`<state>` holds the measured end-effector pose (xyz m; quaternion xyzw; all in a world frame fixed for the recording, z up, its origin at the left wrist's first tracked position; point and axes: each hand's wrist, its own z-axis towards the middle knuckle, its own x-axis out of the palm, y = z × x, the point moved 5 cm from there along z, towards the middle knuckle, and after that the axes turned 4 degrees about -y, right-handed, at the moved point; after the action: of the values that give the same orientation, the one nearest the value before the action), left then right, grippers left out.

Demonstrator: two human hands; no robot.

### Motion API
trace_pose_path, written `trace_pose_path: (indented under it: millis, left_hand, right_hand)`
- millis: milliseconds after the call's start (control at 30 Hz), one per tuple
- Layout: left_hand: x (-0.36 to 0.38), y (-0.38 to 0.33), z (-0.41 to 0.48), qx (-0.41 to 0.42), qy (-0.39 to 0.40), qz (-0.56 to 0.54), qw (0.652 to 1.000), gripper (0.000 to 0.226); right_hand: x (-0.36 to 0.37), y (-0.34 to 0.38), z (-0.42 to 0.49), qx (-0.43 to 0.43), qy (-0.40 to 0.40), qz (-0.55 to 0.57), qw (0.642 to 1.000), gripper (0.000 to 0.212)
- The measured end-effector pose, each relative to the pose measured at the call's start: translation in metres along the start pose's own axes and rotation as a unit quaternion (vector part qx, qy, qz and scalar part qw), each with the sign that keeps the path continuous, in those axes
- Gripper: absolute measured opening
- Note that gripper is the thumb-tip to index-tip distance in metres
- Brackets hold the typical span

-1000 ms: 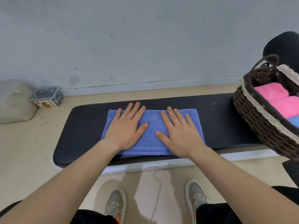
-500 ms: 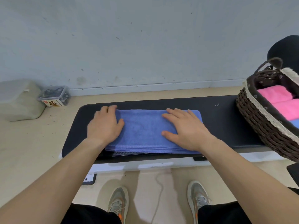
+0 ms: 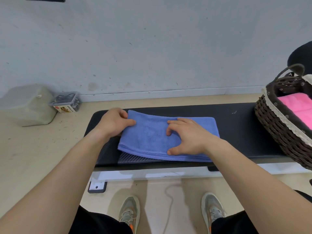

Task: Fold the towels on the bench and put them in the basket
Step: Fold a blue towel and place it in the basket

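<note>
A folded blue towel (image 3: 152,137) lies on the black bench (image 3: 236,130), its left end raised a little off the pad. My left hand (image 3: 114,122) grips that left end, thumb on top and fingers curled under it. My right hand (image 3: 187,137) rests on the towel's middle-right part with fingers bent, pressing it down. The brown wicker basket (image 3: 276,125) stands on the bench's right end and holds pink towels (image 3: 298,107).
A pale plastic container (image 3: 27,105) and a small clear box (image 3: 66,103) sit on the floor by the wall at left. A black rounded object (image 3: 302,54) shows behind the basket. My two shoes (image 3: 129,211) are on the floor below the bench.
My left hand slid from flat on the towel to its left end and took hold of it, lifting that end. My right hand stayed on the towel and its fingers bent.
</note>
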<state>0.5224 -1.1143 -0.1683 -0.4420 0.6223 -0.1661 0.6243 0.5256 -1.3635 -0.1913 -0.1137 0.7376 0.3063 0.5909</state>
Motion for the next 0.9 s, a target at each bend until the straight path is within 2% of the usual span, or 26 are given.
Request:
trace_pose_path:
  millis: [167, 333, 433, 567, 733, 833, 900]
  left_hand:
    - [-0.026, -0.031, -0.005, 0.040, -0.020, -0.164, 0.985, 0.024]
    - [-0.019, -0.064, -0.011, 0.088, -0.008, -0.182, 0.979, 0.022]
    - [0.000, -0.077, -0.015, 0.126, 0.002, -0.142, 0.982, 0.023]
    - [0.034, -0.092, -0.020, 0.186, 0.010, -0.040, 0.982, 0.027]
    - [0.076, -0.108, -0.030, 0.230, 0.019, 0.069, 0.971, 0.019]
    - [0.099, -0.116, -0.036, 0.245, 0.040, 0.111, 0.962, 0.013]
    - [0.112, -0.118, -0.039, 0.249, 0.056, 0.131, 0.958, 0.018]
  right_hand:
    - [0.011, 0.030, 0.024, -0.023, -0.034, 0.032, 0.999, 0.051]
    - [0.021, 0.057, 0.040, -0.053, -0.045, 0.027, 0.997, 0.055]
    - [0.004, 0.039, 0.031, -0.054, -0.089, 0.050, 0.993, 0.035]
    - [-0.017, -0.012, 0.002, 0.023, -0.134, 0.072, 0.988, 0.020]
    - [-0.011, -0.046, -0.031, 0.095, -0.126, 0.054, 0.986, 0.030]
    - [-0.003, -0.046, -0.038, 0.099, -0.159, 0.047, 0.981, 0.033]
    - [-0.001, -0.045, -0.040, 0.098, -0.176, 0.051, 0.978, 0.033]
